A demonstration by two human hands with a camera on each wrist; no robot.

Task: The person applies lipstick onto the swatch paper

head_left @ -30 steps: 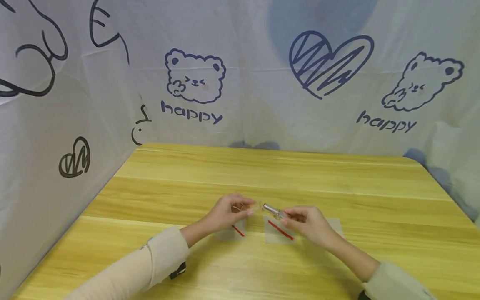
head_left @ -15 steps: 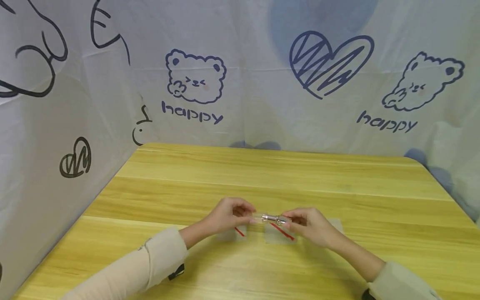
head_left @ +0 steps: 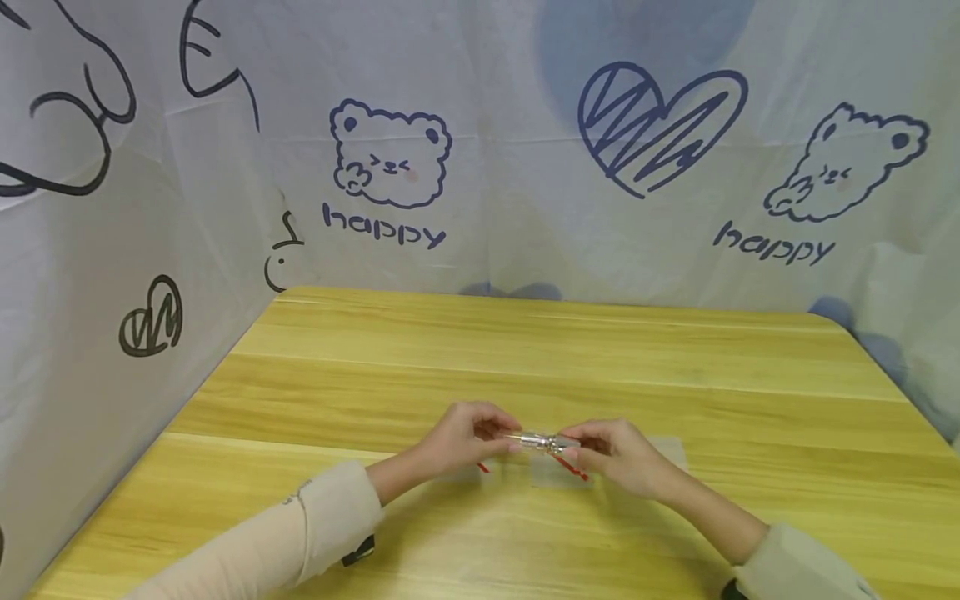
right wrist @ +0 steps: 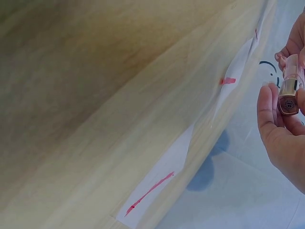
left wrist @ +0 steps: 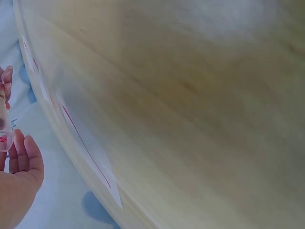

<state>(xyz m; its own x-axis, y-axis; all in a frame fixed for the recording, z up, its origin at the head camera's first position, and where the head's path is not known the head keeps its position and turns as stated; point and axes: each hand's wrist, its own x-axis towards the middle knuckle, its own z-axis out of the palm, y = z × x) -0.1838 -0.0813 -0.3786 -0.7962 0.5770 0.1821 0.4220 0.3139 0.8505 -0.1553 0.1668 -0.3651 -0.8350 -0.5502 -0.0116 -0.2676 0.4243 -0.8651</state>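
Observation:
In the head view my left hand (head_left: 463,440) and right hand (head_left: 626,457) meet above the middle of the table. Between them lies a lipstick (head_left: 566,442), roughly level, with a silvery body. My right fingers and thumb pinch its base; the right wrist view shows a round label on the end of that lipstick (right wrist: 289,101). The left fingertips hold a clear cap (head_left: 517,437), which sits over the lipstick's other end. Whether it is fully seated I cannot tell. Seen in the left wrist view, the see-through cap (left wrist: 4,140) shows a bit of red inside.
White paper pieces lie under the hands: one at left (head_left: 457,477), partly covered, a middle paper (head_left: 551,475) with a red stroke, and a right-hand paper (head_left: 672,450). The wooden table (head_left: 525,350) ends at a printed cloth wall (head_left: 495,208).
The clear cap and lipstick, apart a second ago, have come together, the cap sliding over the silvery end. My left hand has moved slightly right and down; the lipstick has turned level.

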